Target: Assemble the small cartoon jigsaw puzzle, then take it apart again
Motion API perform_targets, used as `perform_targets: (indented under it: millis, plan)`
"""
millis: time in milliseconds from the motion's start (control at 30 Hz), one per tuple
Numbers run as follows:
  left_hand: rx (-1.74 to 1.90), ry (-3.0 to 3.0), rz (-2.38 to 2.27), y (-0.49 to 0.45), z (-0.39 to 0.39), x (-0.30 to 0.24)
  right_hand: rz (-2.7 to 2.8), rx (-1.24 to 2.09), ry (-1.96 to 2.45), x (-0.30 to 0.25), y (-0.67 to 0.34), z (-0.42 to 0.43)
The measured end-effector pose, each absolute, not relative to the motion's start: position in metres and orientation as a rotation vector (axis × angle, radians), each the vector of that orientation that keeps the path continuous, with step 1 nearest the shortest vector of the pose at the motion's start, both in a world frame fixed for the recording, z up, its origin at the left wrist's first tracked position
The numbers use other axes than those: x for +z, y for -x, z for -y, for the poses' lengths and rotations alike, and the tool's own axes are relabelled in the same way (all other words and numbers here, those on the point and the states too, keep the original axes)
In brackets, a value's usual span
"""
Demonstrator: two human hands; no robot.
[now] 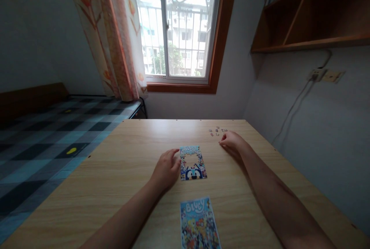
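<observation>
A partly assembled jigsaw puzzle (193, 173) lies flat on the wooden table, with a bare gap in its middle. Along its left edge rests my left hand (167, 166), fingers apart and touching the border. My right hand (231, 141) is at the far right of the table, thumb and fingertips pinched on a small puzzle piece (219, 142) that barely shows. Just beyond it lie several loose puzzle pieces (216, 130). Nearer to me is a colourful picture card (199, 222) lettered "Bluey", cut off by the bottom of the view.
The light wooden table (130, 210) reaches toward the window (185, 29). To the left stands a bed (58, 137) with a checked cover. On the right wall hang a wooden shelf (309, 42) and a socket with a cable (295, 106).
</observation>
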State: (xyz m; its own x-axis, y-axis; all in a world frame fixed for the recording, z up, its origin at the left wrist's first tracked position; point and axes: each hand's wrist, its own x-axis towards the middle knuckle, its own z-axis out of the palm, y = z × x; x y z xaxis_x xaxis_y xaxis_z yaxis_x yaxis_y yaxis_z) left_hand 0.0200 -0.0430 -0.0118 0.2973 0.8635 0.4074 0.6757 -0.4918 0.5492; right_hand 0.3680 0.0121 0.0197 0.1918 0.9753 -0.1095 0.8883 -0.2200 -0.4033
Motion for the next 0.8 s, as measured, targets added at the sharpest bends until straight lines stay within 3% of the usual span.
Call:
perform_targets:
  millis: [300,433,800]
  plan:
    - [0.709,-2.432,-1.406,-0.021,0.05,-0.006,1.925,0.93,1.46,0.041,-0.308,-0.003]
    - [0.618,-2.503,-1.395,-0.021,0.055,-0.001,2.148,0.927,1.214,0.034,-0.257,0.013]
    - [0.678,-2.555,-1.338,-0.02,0.054,-0.009,2.269,0.861,1.273,0.008,-0.225,0.027]
